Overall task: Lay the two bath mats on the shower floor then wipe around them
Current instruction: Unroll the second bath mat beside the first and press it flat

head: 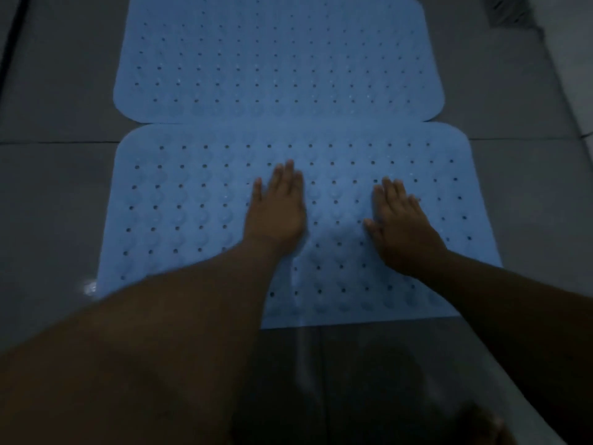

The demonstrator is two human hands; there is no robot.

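The near mat (192, 203) is lying flat on the grey floor (57, 187), its far edge meeting the far mat (276, 59) ahead of both hands. The left hand (277, 208) is pressing down on its middle, palm flat and fingers straight, forearm reaching in from the lower left. Just right of it, the right hand (402, 224) is lying flat too, fingers slightly spread, gripping nothing.

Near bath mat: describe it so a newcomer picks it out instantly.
On the grey tiled shower floor two pale blue perforated mats lie end to end. The near bath mat is the lower one, its far edge meeting the far bath mat. Only it has the left hand and right hand flat on it.
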